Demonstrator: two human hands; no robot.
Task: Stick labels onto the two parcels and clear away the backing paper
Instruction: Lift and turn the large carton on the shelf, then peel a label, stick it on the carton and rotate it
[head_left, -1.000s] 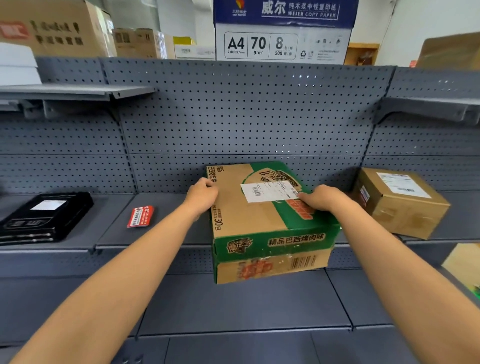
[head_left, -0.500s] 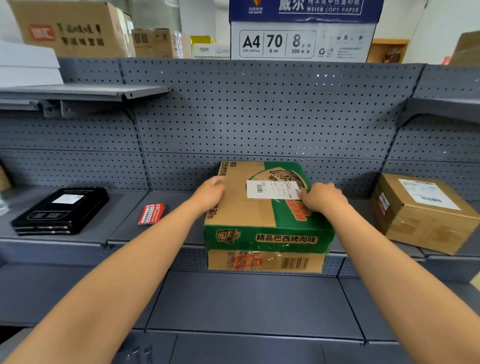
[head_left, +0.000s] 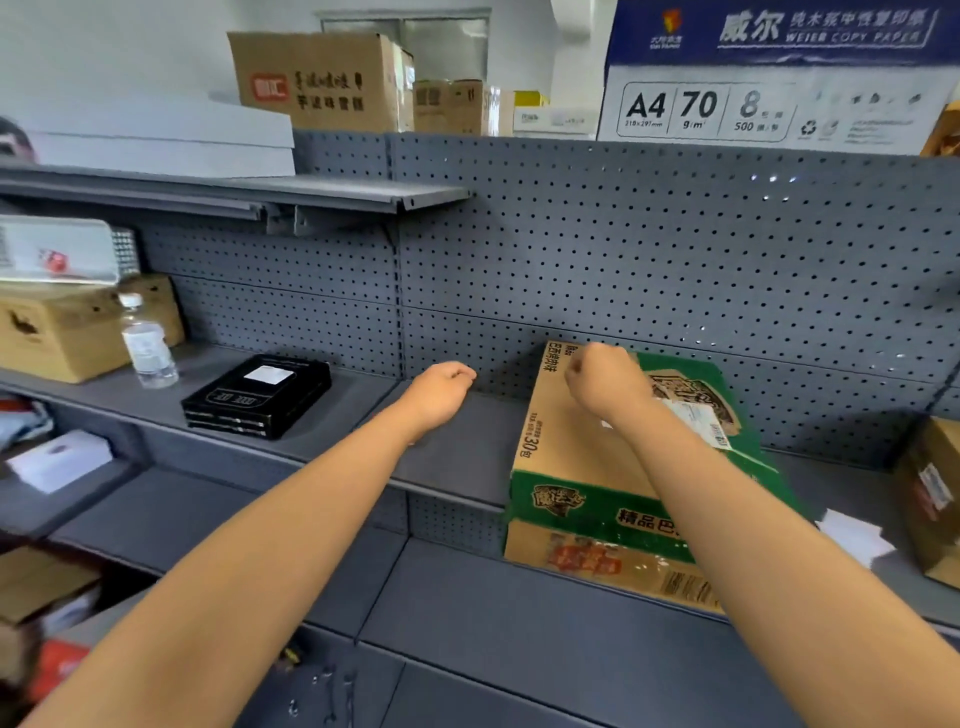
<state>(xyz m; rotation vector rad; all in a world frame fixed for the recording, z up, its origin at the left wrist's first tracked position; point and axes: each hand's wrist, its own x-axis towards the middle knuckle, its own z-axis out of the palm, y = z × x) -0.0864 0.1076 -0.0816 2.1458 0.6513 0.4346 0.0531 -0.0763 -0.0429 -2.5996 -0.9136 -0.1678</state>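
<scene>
Here neither hand grips anything. The left hand (head_left: 441, 387) hangs over the bare grey shelf (head_left: 467, 452), fingers curled loosely into the palm, apart from the parcel to its right. The right hand (head_left: 605, 379) is likewise curled shut, hovering above the far left corner of the green and tan carton (head_left: 571, 467); whether it touches the cardboard cannot be told. That carton sits on the shelf with its near end jutting past the shelf's front edge, and a white label (head_left: 698, 418) lies stuck on its top, partly hidden by the right forearm. At the far right edge a second, brown parcel (head_left: 935, 493) stands on the same shelf, a label on its side, and a white slip of paper (head_left: 852, 535) lies between the two parcels. To the left on the shelf rest a black box (head_left: 260, 395) and, farther left, a clear bottle (head_left: 148, 343).
</scene>
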